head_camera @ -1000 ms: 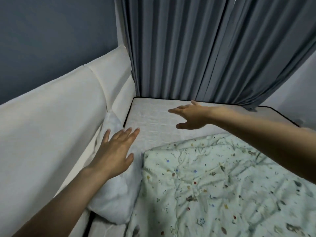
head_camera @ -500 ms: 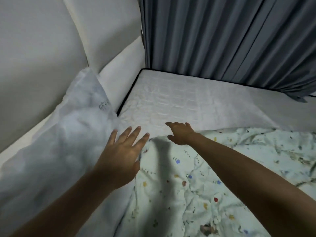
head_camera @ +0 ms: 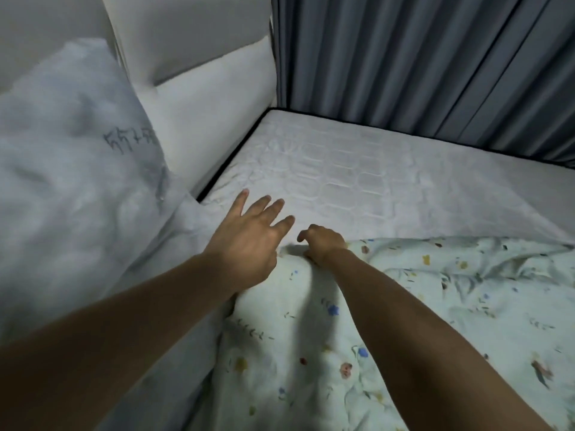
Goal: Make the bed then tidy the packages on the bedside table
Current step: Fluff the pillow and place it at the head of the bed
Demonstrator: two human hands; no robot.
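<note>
Both bare arms reach out over the bed. The right hand (head_camera: 322,242) sits at the far left corner of the flowered quilt (head_camera: 404,321), its fingers curled down together and pinched on the quilt's edge, where the cloth bunches up into a small ridge. Just to its left the left hand (head_camera: 249,241) is held flat with its fingers spread apart, gripping nothing; its palm is over the spot where the quilt corner meets the pillow (head_camera: 71,169), and its fingertips reach out above the bare mattress (head_camera: 373,181). The quilt is rumpled and covers only the near part of the bed, leaving the quilted white mattress open on the far side. The pillow leans on the left against the padded white headboard (head_camera: 202,73). Grey curtains (head_camera: 420,63) hang along the far edge of the mattress.
</note>
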